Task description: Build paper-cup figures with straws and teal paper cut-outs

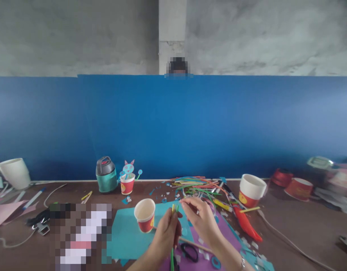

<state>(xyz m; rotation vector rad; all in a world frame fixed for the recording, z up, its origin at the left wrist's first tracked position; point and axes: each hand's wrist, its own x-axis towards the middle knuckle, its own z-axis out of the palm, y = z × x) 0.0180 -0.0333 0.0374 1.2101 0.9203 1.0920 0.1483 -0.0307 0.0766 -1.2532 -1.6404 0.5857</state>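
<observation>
At the lower centre of the frame, the left grip (168,226) is closed around what look like a yellow straw (173,207) and a green straw (177,208), tips poking up side by side; we judge them light, smooth, bendable and easily crushed, best pinched gently just below the tips; the right grip (203,218) is curled just beside them, though we cannot tell whether it pinches anything; the left grip hides their middles, and the bottom edge cuts off a green length (171,260) below.
</observation>
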